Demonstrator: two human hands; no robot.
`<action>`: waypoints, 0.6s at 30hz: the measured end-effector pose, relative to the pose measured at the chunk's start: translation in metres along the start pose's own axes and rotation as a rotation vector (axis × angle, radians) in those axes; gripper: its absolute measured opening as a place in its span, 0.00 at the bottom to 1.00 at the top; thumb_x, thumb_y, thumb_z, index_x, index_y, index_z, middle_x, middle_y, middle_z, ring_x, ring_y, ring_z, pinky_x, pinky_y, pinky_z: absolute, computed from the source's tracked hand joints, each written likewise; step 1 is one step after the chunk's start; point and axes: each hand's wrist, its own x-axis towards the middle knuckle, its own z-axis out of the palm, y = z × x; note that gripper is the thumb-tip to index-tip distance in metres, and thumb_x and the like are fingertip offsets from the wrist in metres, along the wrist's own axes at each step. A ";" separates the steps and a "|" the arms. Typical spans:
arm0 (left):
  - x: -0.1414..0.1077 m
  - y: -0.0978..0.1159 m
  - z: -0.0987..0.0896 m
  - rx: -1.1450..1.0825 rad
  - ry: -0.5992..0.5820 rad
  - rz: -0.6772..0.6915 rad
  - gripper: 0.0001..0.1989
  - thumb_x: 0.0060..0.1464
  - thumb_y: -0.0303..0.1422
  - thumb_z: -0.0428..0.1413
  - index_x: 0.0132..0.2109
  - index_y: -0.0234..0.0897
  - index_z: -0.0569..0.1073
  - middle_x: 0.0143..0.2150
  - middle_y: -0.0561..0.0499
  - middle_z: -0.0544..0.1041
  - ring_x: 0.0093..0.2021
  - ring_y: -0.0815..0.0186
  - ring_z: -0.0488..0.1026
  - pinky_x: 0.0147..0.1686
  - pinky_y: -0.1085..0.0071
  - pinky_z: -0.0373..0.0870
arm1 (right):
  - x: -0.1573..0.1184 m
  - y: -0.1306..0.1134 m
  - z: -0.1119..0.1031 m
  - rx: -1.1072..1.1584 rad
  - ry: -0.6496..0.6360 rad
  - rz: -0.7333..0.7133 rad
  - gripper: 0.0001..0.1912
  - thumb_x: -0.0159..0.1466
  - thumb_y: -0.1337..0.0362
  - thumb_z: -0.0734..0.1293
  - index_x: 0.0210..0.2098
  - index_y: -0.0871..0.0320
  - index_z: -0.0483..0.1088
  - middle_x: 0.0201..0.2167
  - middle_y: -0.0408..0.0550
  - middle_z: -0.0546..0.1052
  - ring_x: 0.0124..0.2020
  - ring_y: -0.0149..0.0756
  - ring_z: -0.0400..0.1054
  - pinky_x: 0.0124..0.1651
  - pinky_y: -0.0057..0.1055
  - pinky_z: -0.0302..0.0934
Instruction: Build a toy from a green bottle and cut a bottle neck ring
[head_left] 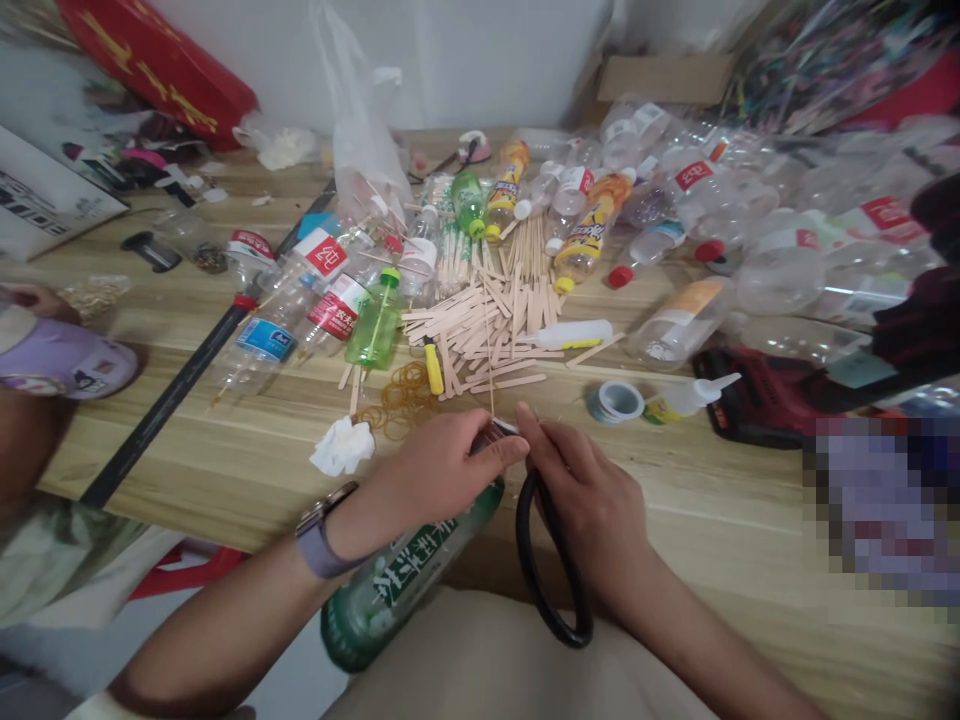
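Note:
My left hand (457,460), a watch on its wrist, closes around the upper end of a bottle with a green label (412,575). The bottle lies slanted under my forearm, its base toward me. My right hand (592,490) grips a pair of scissors (559,590) with a large black handle loop hanging below the fingers. A short bit of pale blade shows between the hands, right at the bottle's top end; my fingers hide the rest. One thin wooden stick (490,375) rises from the same spot, and whether it is in the bottle I cannot tell.
Beyond my hands lie loose craft sticks (480,330), rubber bands (401,400), a yellow-handled tool (433,370), a tape roll (619,402) and a glue bottle (686,398). Plastic bottles (780,260) crowd the back right. A power tool (757,395) lies at right. Another person's arm (22,430) is at left.

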 end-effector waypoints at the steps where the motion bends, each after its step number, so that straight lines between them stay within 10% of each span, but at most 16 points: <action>1: 0.001 0.000 -0.001 -0.016 -0.002 -0.001 0.19 0.65 0.47 0.50 0.30 0.40 0.65 0.26 0.54 0.70 0.29 0.63 0.68 0.28 0.68 0.55 | 0.001 0.000 0.000 -0.012 -0.012 0.008 0.31 0.69 0.73 0.55 0.71 0.60 0.52 0.39 0.53 0.79 0.33 0.42 0.74 0.29 0.33 0.69; 18: -0.002 -0.003 -0.001 -0.053 -0.003 0.011 0.17 0.66 0.45 0.49 0.35 0.38 0.71 0.30 0.53 0.75 0.32 0.63 0.71 0.31 0.69 0.60 | 0.008 0.004 0.006 0.602 -0.102 0.280 0.18 0.70 0.71 0.60 0.54 0.53 0.74 0.37 0.47 0.77 0.34 0.35 0.76 0.36 0.29 0.71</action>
